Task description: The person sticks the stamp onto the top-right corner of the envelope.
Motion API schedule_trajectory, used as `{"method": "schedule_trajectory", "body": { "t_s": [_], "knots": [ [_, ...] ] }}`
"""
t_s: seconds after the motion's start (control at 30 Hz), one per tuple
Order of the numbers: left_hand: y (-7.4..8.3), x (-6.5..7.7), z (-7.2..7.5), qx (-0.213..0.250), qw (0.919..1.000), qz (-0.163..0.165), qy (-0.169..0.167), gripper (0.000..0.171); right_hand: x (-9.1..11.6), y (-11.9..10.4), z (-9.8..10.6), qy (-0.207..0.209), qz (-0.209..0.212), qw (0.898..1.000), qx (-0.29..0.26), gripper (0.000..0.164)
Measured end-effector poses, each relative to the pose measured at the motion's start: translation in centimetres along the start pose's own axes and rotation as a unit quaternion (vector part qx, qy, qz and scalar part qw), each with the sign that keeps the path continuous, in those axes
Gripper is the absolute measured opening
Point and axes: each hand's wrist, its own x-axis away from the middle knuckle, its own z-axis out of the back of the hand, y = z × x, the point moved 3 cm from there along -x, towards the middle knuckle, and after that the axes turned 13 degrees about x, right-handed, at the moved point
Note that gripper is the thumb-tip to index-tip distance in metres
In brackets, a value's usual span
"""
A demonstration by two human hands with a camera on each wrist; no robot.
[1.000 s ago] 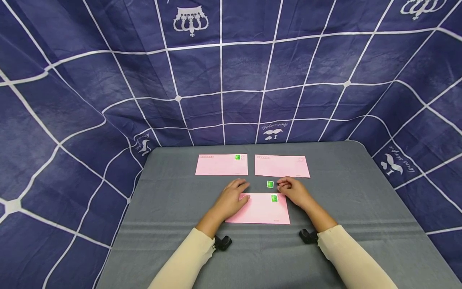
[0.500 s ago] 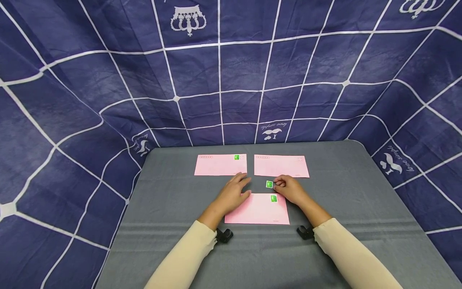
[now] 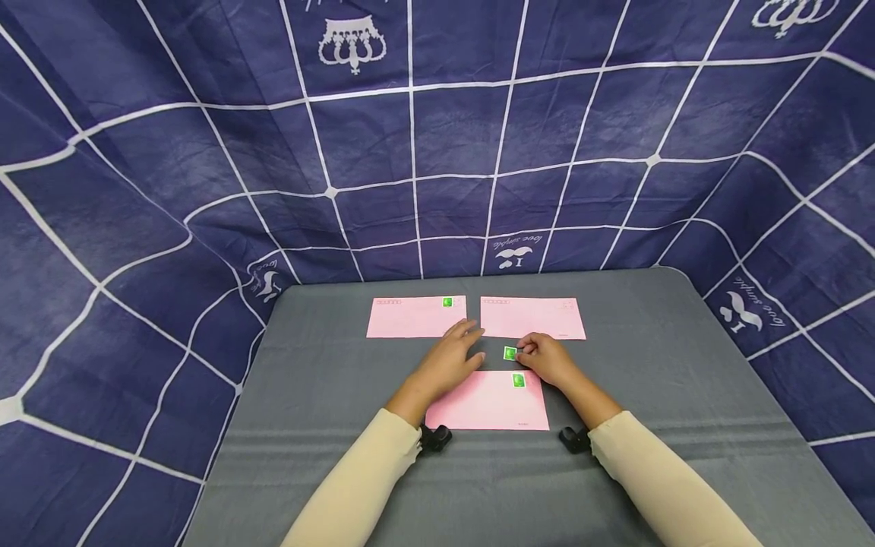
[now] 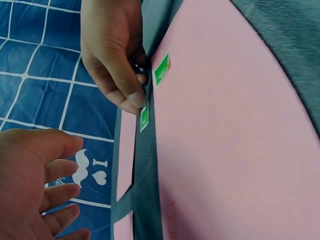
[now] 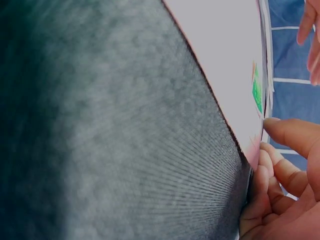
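Note:
In the head view a small green stamp [image 3: 510, 353] with a white border lies on the grey table, between the near envelope and the far ones. My right hand [image 3: 550, 360] is at its right edge, fingers bent and thumb tip at the stamp. Whether thumb and finger pinch it cannot be told; the right wrist view shows a gap between their tips. The near pink envelope [image 3: 478, 403] bears another green stamp [image 3: 519, 381] at its top right. Above that envelope's left part hovers my left hand [image 3: 447, 361], fingers spread, holding nothing in the left wrist view.
Two more pink envelopes lie side by side farther back. The left one [image 3: 410, 317] has a green stamp [image 3: 447, 302] in its upper right corner; the right one [image 3: 526, 316] shows only printed marks. A blue, white-lined cloth [image 3: 451, 129] rises behind the table [image 3: 307, 425].
My right hand has come left until its fingertips reach the loose stamp. My left hand has moved forward and right, off the near envelope's left part. The envelopes keep their places.

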Motion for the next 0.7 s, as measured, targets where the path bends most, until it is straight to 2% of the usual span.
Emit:
{"method": "schedule_trajectory", "body": {
  "t_s": [0.3, 0.7],
  "knots": [
    [0.8, -1.1, 0.3, -0.002, 0.9999, -0.006, -0.010, 0.053, -0.3, -0.2, -0.3, -0.006, -0.024, 0.999, 0.030, 0.020],
    [1.1, -2.5, 0.1, -0.010, 0.9999, 0.000, -0.011, 0.053, -0.5, -0.1, -0.2, -0.021, -0.048, 0.999, 0.011, 0.017]
  ]
}}
